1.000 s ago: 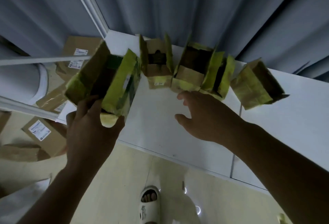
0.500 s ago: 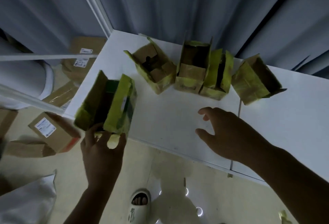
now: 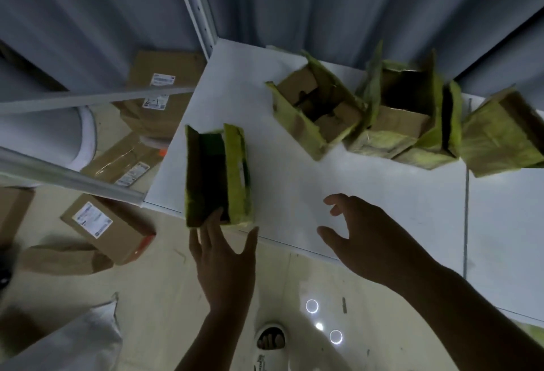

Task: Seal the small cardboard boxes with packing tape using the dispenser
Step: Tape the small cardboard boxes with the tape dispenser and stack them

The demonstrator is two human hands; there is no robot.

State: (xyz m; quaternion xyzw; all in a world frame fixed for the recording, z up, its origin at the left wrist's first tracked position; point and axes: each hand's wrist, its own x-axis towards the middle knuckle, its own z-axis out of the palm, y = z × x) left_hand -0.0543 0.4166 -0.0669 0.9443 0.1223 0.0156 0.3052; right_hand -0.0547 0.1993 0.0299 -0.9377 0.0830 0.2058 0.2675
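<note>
A small open cardboard box [image 3: 217,176] covered in yellow-green tape stands at the near left edge of the white table [image 3: 368,194]. My left hand [image 3: 226,264] is just below it with fingers spread, and one fingertip touches the box's near side. My right hand [image 3: 371,238] hovers open over the table's front edge, holding nothing. Several more open taped boxes stand along the back: one tilted [image 3: 315,111], two pressed together [image 3: 412,117], one at the far right [image 3: 500,135]. No tape dispenser is in view.
Grey curtains hang behind the table. Brown shipping boxes with white labels [image 3: 109,229] lie on the floor to the left, beside a white metal frame [image 3: 73,179]. A foot in a white sandal [image 3: 269,341] stands below the table edge.
My left hand set the held box down on the table's left edge and let go of it. My right hand drew back toward the front edge.
</note>
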